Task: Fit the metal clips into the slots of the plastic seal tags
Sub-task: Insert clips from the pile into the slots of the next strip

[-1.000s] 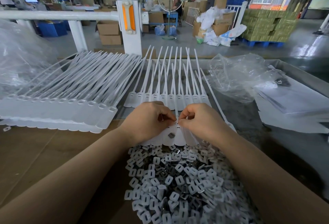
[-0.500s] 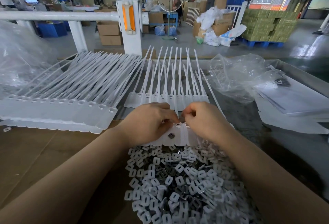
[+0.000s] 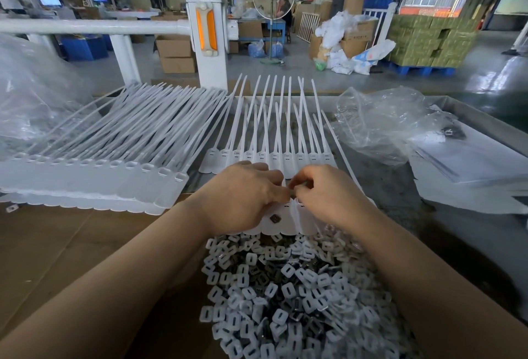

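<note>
Two hands [image 3: 285,196] on seal tags [image 3: 288,220]

Your left hand [image 3: 243,196] and right hand [image 3: 328,196] are meeting over the near row of seal tags [image 3: 288,220], closing off the centre. The pile of clips [image 3: 285,296] is filling the space between your forearms. The stacked tags [image 3: 94,170] are blocking the left side. The crumpled plastic bag [image 3: 380,127] is crowding the far right. Bare cardboard [image 3: 57,244] is lying open at near left, and bare table [image 3: 423,233] is lying open at right.
</note>
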Demonstrator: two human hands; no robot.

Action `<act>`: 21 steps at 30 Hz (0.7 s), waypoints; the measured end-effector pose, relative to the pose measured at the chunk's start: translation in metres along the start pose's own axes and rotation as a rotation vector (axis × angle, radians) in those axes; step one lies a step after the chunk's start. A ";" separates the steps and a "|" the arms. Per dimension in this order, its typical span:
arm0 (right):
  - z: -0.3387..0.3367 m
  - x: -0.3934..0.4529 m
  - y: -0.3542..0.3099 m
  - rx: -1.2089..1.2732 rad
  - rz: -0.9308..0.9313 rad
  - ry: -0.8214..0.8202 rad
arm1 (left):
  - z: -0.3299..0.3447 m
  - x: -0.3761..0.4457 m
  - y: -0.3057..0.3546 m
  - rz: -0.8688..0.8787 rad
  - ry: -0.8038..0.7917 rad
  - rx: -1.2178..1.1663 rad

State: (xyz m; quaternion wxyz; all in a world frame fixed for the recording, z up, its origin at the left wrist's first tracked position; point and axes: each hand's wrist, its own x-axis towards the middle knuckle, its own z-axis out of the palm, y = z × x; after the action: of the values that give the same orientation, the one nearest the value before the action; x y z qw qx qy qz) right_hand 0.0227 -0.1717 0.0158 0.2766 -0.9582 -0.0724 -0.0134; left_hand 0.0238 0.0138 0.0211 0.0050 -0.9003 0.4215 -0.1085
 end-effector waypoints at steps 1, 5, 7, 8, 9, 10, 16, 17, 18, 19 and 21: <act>0.000 0.000 0.000 0.002 0.000 -0.001 | 0.001 -0.001 0.000 -0.010 0.000 -0.033; -0.002 0.000 0.001 0.037 -0.016 0.019 | 0.001 -0.005 -0.005 -0.098 0.038 -0.254; -0.003 0.000 0.001 0.085 -0.030 0.025 | 0.002 -0.008 -0.011 -0.136 0.057 -0.299; -0.005 -0.001 0.000 0.107 -0.044 0.025 | 0.002 -0.009 -0.014 -0.152 0.064 -0.324; -0.006 -0.002 -0.001 0.121 -0.064 0.022 | 0.002 -0.010 -0.017 -0.166 0.068 -0.354; -0.007 -0.003 -0.002 0.132 -0.089 0.011 | 0.002 -0.012 -0.020 -0.178 0.069 -0.385; -0.010 -0.013 -0.012 0.185 -0.329 -0.343 | -0.003 -0.015 -0.030 -0.208 0.027 -0.492; -0.010 -0.014 -0.014 0.179 -0.356 -0.398 | -0.002 -0.015 -0.030 -0.214 0.030 -0.497; -0.010 -0.015 -0.016 0.174 -0.376 -0.439 | -0.002 -0.015 -0.031 -0.218 0.033 -0.501; -0.010 -0.015 -0.017 0.169 -0.390 -0.471 | -0.002 -0.015 -0.031 -0.219 0.038 -0.505; -0.010 -0.016 -0.019 0.155 -0.414 -0.511 | 0.000 -0.015 -0.030 -0.216 0.059 -0.516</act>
State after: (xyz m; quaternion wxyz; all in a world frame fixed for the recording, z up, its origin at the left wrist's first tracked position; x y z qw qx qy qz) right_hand 0.0045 -0.1631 0.0330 0.3131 -0.8715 -0.3332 0.1769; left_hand 0.0371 0.0446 0.0209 -0.2485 -0.9079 0.3368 -0.0236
